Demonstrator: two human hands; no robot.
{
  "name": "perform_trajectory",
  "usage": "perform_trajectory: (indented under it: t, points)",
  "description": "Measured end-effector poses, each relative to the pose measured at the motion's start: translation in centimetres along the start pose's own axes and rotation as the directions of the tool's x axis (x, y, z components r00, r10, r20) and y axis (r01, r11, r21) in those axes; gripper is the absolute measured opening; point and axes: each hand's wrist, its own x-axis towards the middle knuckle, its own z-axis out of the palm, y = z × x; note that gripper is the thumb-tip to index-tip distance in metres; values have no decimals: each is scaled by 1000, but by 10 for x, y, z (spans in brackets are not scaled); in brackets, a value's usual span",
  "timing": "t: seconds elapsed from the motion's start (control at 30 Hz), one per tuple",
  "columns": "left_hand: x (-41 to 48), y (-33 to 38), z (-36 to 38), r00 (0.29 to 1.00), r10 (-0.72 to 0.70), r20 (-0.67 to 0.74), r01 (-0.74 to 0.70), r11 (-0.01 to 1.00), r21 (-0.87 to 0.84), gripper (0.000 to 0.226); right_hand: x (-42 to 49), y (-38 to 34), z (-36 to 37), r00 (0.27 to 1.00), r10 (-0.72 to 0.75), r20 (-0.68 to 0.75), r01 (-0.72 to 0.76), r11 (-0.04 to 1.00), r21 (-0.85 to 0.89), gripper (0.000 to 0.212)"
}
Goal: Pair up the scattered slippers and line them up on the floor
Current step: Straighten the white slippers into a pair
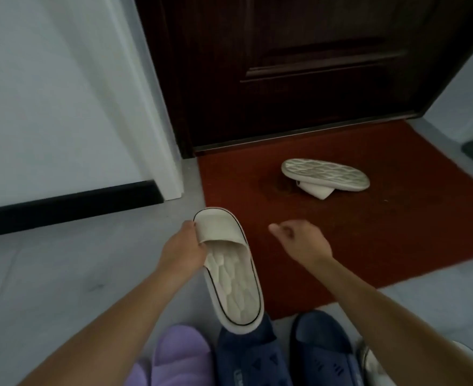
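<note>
My left hand grips a beige slipper by its strap, sole down, above the grey floor. Its mate, a second beige slipper, lies upside down on the red doormat near the door. My right hand hovers over the mat between the two, fingers loosely curled and holding nothing. At the bottom edge stand a purple slipper and two dark blue slippers side by side. A white slipper peeks out from under my right forearm.
A dark wooden door closes off the far side. A white wall with a black skirting board runs along the left. Grey floor tiles lie to the left of the mat.
</note>
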Motion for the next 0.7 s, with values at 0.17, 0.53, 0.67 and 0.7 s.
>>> perform_trajectory:
  t: [0.17, 0.53, 0.67, 0.7]
  points:
    - [15, 12, 25, 998, 46, 45, -40, 992, -120, 54, 73, 67, -26, 878, 466, -110, -409, 850, 332, 74]
    - [4, 1, 59, 960, -187, 210, 259, 877, -404, 54, 118, 59, -24, 786, 548, 288, -348, 6, 938, 11]
    - [3, -2, 56, 966, -172, 193, 241, 868, -434, 56, 118, 44, -25, 789, 562, 247, -366, 107, 924, 13]
    - [1, -2, 55, 965, -177, 195, 248, 861, -444, 57, 118, 42, -25, 791, 563, 240, -361, 113, 926, 14]
